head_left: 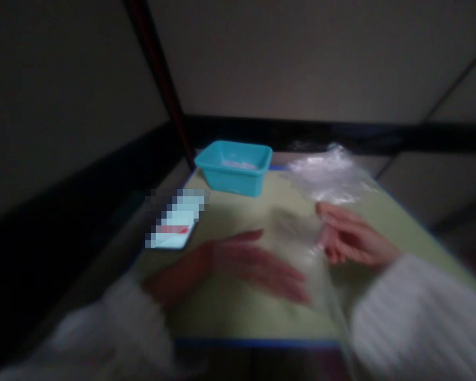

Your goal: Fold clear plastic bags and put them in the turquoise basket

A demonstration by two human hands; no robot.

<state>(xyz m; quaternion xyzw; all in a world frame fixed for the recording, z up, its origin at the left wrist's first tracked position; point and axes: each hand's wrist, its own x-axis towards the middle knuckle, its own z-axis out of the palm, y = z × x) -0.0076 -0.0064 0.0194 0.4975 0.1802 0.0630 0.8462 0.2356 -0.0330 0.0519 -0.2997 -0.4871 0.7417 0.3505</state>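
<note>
My right hand [355, 235] pinches the edge of a thin, see-through plastic bag [307, 241] over the right half of the table. The bag hangs down towards the near edge, and its outline is faint. My left hand [257, 259], smeared by motion, is stretched flat with its fingers pointing right and the thumb apart. Its fingertips reach the bag's left side; whether they touch it or lie inside it I cannot tell. Beyond my right hand lies a crumpled heap of clear plastic bags [327, 172].
A turquoise plastic basin [238, 182] with something pale inside stands at the table's far end. On the left edge lies a phone [178, 238] with a lit, pixelated screen. The yellowish table [230, 323] has a blue rim, and dark-trimmed walls close in behind and left.
</note>
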